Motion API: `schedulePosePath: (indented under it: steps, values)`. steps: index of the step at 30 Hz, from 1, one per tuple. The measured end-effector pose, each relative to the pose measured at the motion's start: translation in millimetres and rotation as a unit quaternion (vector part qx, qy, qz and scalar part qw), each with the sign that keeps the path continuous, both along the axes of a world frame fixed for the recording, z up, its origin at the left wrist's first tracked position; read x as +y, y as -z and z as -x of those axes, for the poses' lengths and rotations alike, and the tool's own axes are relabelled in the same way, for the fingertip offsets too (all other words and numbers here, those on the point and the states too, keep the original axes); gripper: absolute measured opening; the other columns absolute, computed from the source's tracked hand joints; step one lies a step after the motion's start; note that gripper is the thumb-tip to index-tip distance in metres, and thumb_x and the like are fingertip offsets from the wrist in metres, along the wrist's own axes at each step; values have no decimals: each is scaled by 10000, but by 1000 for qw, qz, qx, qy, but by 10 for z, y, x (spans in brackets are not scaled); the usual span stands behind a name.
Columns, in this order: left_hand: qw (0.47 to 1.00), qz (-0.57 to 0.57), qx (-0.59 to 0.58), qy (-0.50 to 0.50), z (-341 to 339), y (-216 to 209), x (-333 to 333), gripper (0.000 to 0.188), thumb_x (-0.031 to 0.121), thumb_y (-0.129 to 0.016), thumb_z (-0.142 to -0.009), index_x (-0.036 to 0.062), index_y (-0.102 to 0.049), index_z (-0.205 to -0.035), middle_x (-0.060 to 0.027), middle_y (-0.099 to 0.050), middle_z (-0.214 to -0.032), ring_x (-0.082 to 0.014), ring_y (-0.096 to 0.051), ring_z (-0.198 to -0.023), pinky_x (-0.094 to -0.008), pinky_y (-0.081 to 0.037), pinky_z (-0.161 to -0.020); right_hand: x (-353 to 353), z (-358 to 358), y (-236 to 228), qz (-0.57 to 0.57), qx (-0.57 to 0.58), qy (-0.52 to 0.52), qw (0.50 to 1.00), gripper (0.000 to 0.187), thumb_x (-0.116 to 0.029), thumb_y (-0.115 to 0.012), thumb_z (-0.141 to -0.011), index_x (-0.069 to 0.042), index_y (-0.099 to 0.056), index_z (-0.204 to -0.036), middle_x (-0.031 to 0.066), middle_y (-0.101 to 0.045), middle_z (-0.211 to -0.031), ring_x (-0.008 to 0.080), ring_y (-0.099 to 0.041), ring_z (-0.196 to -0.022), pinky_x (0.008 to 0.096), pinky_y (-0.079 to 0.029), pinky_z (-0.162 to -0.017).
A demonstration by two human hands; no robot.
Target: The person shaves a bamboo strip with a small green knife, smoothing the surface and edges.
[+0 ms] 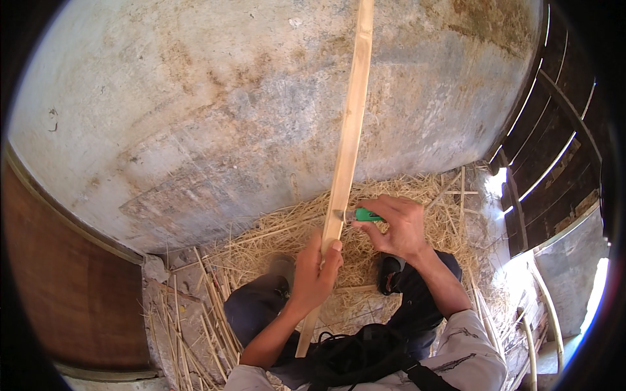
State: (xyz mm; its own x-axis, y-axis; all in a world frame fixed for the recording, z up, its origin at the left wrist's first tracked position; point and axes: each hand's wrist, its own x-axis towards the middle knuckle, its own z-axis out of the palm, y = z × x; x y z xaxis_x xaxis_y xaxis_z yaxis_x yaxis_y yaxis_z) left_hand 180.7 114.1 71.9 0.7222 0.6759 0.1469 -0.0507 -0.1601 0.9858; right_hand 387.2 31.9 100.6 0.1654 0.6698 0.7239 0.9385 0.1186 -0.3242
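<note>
A long, pale bamboo strip point(352, 124) runs from my lap up past the top of the view, tilted slightly to the right. My left hand point(314, 274) is wrapped round its lower part, thumb and fingers on either side. Just above and to the right, my right hand point(399, 225) grips a green-handled utility knife point(366, 214). The knife's short metal blade points left and meets the strip's right side; how deep it sits cannot be made out. The strip's lower end lies between my legs.
Thin shavings point(352, 251) cover the floor around my feet. Loose sticks point(208, 319) lie at the lower left, beside a brown wooden panel point(72, 280). A stained plaster wall point(228, 117) rises ahead. Dark wooden boards point(548, 143) stand at the right, with poles point(551, 306) below them.
</note>
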Motion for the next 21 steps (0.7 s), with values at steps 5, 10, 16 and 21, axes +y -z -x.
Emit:
schedulePosePath:
  steps: [5, 10, 16, 21]
  values:
    - [1000, -14, -2, -2, 3, 49, -2, 277, 274, -551, -1136, 8, -546, -1213, 36, -502, -729, -26, -429, -610, -235, -343, -534, 12, -38, -20, -4, 4, 4, 1000, 281, -299, -899, -821, -112, -795, -1004, 44, -737, -808, 266, -707, -661, 378, -536, -589]
    - [1000, -21, 2, 6, 1, 54, 6, 291, 271, -553, -1136, -4, -541, -1229, 28, -509, -745, -36, -435, -630, -241, -347, -549, 13, -65, -29, -10, 5, 4, 1000, 278, -293, -899, -822, -107, -798, -1003, 50, -747, -821, 267, -713, -666, 375, -545, -595]
    - [1000, -27, 0, 0, -2, 31, -21, 300, 276, -551, -1136, -6, -537, -1238, 22, -508, -733, -38, -448, -636, -249, -358, -553, 40, -106, -66, -5, 22, 11, 1000, 245, -261, -884, -841, -96, -808, -1005, 80, -790, -895, 280, -754, -722, 365, -575, -626]
    - [998, -50, 43, -3, 14, 64, -95, 298, 293, -571, -1114, 1, -546, -1164, 1, -555, -730, -65, -509, -651, -275, -420, -576, 123, -302, -104, -61, 75, 34, 995, 221, -225, -856, -860, -71, -807, -1011, 106, -792, -909, 284, -760, -732, 363, -581, -642]
